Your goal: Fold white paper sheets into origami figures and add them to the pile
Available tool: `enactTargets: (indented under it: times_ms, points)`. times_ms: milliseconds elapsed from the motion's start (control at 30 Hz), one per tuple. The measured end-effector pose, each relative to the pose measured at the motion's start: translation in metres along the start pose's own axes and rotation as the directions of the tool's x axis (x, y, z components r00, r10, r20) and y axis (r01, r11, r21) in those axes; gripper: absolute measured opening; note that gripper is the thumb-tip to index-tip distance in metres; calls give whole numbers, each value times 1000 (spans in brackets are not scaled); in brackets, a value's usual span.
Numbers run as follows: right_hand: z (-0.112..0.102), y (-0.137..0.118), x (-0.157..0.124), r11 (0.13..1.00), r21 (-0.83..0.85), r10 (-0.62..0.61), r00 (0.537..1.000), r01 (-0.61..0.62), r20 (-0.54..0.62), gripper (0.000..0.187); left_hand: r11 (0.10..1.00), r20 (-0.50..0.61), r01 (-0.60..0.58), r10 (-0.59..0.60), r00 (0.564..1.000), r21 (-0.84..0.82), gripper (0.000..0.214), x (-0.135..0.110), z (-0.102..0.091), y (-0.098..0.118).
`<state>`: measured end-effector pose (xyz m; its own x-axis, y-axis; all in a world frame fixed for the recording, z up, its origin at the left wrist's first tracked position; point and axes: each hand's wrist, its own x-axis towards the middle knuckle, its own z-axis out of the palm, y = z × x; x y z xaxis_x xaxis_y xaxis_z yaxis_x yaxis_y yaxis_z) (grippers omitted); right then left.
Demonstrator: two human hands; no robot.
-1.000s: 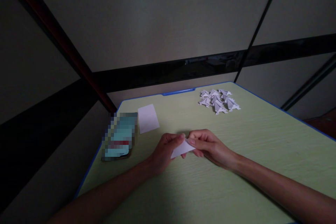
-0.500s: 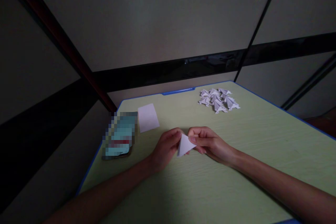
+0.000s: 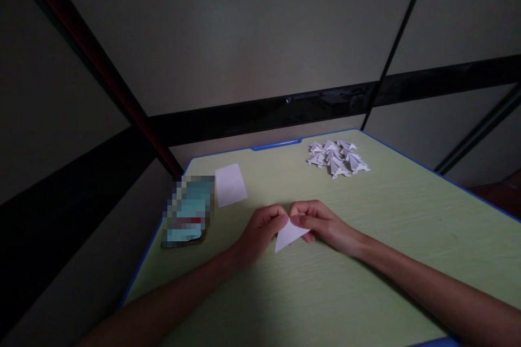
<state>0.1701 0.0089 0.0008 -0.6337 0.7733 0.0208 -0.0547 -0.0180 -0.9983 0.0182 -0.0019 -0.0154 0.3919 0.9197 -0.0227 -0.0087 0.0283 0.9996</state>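
folded white paper (image 3: 291,236) is held over the worktop (image 3: 305,303) between left hand (image 3: 260,230) and right hand (image 3: 323,226), neither nearer, each grip pinching its far end, free long edge facing the wearer, slanting near-left to far-right.

A pale yellow-green table (image 3: 386,211) with a blue edge and a blue strip (image 3: 277,145) along its far side carries a pixelated flat object (image 3: 189,211) at the left, a white paper sheet (image 3: 230,185) just beside it, and clustered folded paper figures (image 3: 335,167) toward the far right.
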Motion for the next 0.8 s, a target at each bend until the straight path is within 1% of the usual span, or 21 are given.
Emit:
enactTargets:
  times_ms: [100, 167, 300, 433, 533, 600, 667, 800]
  points:
    - [1, -4, -1, 994, -107, 5, 1000, -4, 14, 22, 996, 9, -23, 22, 1000, 90, 27, 0, -1, 1]
    - [1, -4, -1, 991, -133, -14, 1000, 17, 26, 22, 992, 38, -34, 30, 999, 118, 26, 0, -2, 3]
    - [1, -3, -2, 991, -126, -48, 998, 52, 35, 27, 998, 86, -28, 23, 996, 57, 26, 0, -4, 3]
    - [0, -2, -2, 988, -130, -77, 997, 79, 20, 33, 998, 68, -24, 21, 997, 52, 31, 0, -6, 1]
    - [-1, -2, -1, 987, -148, -66, 998, 63, -15, 36, 999, 29, -23, 22, 999, 42, 35, 0, -6, 0]
    - [-3, -1, 0, 987, -150, -60, 996, 50, -64, 37, 1000, -15, -12, 12, 1000, -2, 37, 1, -5, 0]
    - [-4, 2, 1, 990, -133, -58, 993, 45, -99, 39, 996, -51, -9, 4, 999, -85, 37, 2, -3, 1]
    - [-5, 8, 2, 998, -41, -57, 994, 54, -97, 38, 965, -82, -7, -15, 997, -261, 35, 2, -1, 6]
